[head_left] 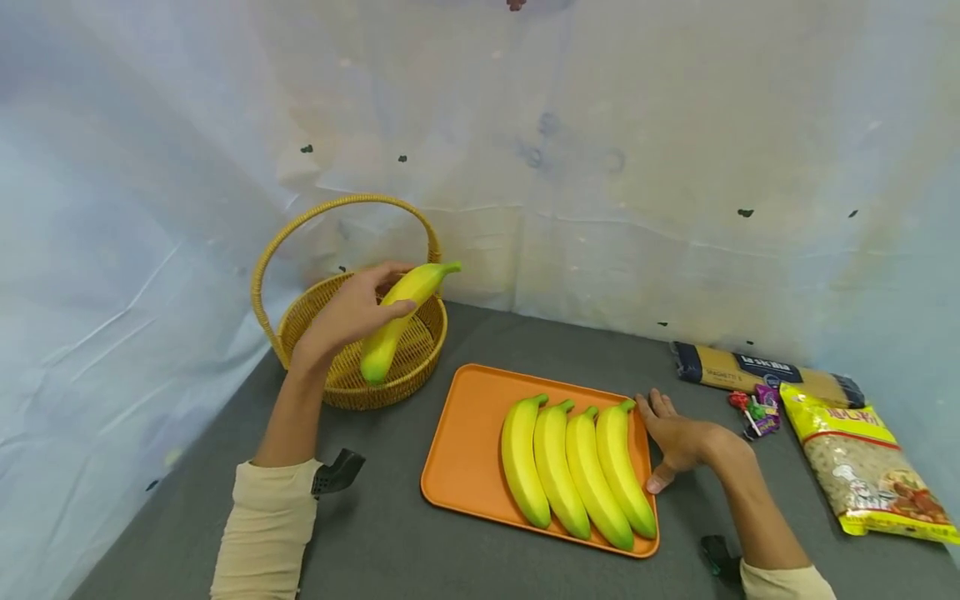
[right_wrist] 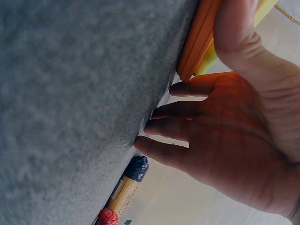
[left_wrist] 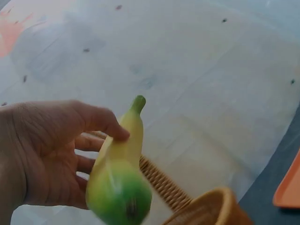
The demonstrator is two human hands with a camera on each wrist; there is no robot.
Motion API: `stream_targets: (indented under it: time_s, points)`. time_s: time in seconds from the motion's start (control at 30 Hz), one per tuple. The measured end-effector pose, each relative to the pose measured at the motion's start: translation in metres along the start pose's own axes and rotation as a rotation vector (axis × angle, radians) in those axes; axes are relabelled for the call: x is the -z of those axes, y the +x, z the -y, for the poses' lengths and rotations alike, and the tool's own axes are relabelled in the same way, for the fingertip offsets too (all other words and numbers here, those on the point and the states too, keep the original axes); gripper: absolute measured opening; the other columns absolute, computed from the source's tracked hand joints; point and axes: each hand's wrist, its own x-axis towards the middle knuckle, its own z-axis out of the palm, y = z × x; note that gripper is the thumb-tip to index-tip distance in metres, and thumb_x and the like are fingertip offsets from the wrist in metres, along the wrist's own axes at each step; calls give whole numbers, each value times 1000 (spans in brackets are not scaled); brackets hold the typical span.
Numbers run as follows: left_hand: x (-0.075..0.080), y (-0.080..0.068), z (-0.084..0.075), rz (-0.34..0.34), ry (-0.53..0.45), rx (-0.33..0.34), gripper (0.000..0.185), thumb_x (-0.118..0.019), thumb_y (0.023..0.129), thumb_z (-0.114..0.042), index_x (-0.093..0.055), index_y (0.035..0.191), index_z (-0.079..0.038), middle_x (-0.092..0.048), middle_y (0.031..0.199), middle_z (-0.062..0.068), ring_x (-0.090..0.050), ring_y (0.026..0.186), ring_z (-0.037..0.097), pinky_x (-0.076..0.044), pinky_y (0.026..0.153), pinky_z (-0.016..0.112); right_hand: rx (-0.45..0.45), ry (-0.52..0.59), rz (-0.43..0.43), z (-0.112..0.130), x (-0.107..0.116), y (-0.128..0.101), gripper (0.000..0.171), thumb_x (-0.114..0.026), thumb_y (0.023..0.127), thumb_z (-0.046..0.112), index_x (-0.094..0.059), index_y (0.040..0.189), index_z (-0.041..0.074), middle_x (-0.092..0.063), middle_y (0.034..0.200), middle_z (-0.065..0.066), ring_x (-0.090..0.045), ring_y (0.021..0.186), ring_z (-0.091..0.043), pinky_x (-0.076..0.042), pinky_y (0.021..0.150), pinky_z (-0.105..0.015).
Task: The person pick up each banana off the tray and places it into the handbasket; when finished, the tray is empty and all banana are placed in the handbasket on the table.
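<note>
In the head view my left hand (head_left: pixel 347 310) grips a yellow banana (head_left: pixel 384 343) with a green tip, holding it over the wicker basket (head_left: pixel 375 395). The left wrist view shows the thumb pressed along this banana (left_wrist: pixel 133 129), its green stem pointing up. An orange tray (head_left: pixel 468 433) lies to the right of the basket. Several bananas (head_left: pixel 581 479) rest side by side on its right half. At the tray's right edge is my right hand (head_left: pixel 678 437), fingers spread and nothing gripped. In the right wrist view, its thumb and index finger are beside the tray rim (right_wrist: pixel 187 61).
Along the back right of the grey table lies a spaghetti packet (head_left: pixel 757 373). Wrapped candies (head_left: pixel 761 410) sit in front of it, and a yellow food bag (head_left: pixel 862 467) is at the far right. The basket's tall handle (head_left: pixel 348 200) arches above its opening. White sheeting (head_left: pixel 562 208) hangs behind.
</note>
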Motion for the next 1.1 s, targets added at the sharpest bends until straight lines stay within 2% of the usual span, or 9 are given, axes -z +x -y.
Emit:
stream_targets:
  time_s: [0.2, 0.27, 0.4, 0.5, 0.6, 0.67, 0.73, 1.0, 1.1]
  points:
    - [21, -5, 17, -72, 4, 10, 58, -65, 105, -26, -47, 159, -16, -52, 153, 22, -53, 138, 48, -50, 106, 60, -3, 1, 4, 2, 2, 3, 145, -93, 67, 45, 0, 163, -12, 14, 165, -43, 11, 154, -62, -11, 118, -81]
    - [22, -3, 23, -98, 71, 5, 58, -65, 104, -24, -47, 158, -14, -54, 145, 26, -54, 135, 50, -51, 103, 61, -12, -1, 9, 1, 2, 4, 145, -93, 67, 45, 0, 163, -12, 15, 165, -43, 11, 154, -62, -10, 118, -81]
    - [20, 2, 34, -133, 225, 30, 58, -65, 104, -21, -47, 158, -10, -58, 130, 29, -56, 111, 41, -52, 87, 51, -14, -9, 14, 0, 3, 3, 145, -92, 67, 45, 0, 163, -12, 15, 165, -44, 11, 153, -62, -10, 118, -81]
    - [19, 8, 42, -121, 294, 68, 59, -64, 104, -21, -46, 158, -6, -60, 134, 29, -56, 107, 40, -50, 84, 50, -12, -8, 13, -2, 3, 2, 145, -92, 67, 45, 0, 162, -13, 15, 164, -44, 11, 153, -63, -10, 118, -81]
    - [17, 13, 50, -96, 343, 90, 59, -65, 103, -18, -46, 156, -1, -56, 145, 32, -58, 122, 48, -52, 96, 58, -10, -3, 9, -3, 4, 2, 144, -92, 68, 44, 0, 162, -13, 15, 164, -44, 12, 153, -63, -10, 118, -81]
    - [15, 17, 56, -73, 369, 98, 59, -66, 102, -14, -46, 156, 1, -54, 148, 32, -56, 129, 51, -47, 108, 62, -8, -2, 8, -3, 4, 1, 144, -92, 68, 44, 1, 162, -13, 15, 164, -44, 12, 153, -63, -10, 118, -81]
    - [11, 20, 62, -49, 378, 112, 61, -67, 101, -10, -44, 156, 2, -49, 154, 32, -52, 135, 53, -45, 113, 64, -5, -4, 8, -3, 4, 1, 145, -92, 68, 45, 0, 162, -13, 15, 164, -44, 11, 153, -63, -11, 118, -82]
    - [-1, 24, 81, -11, 398, 205, 67, -69, 98, -6, -41, 158, 2, -41, 159, 33, -24, 153, 57, -39, 116, 68, 6, -13, 4, -3, 1, 0, 144, -93, 67, 45, -1, 162, -13, 14, 164, -45, 10, 152, -64, -11, 118, -81]
    - [-1, 25, 84, -12, 410, 223, 69, -68, 98, -4, -38, 159, 1, -32, 162, 37, -27, 150, 59, -46, 109, 67, 2, -3, 4, -3, 2, 0, 144, -93, 67, 44, 0, 162, -13, 15, 164, -45, 11, 153, -63, -10, 118, -81]
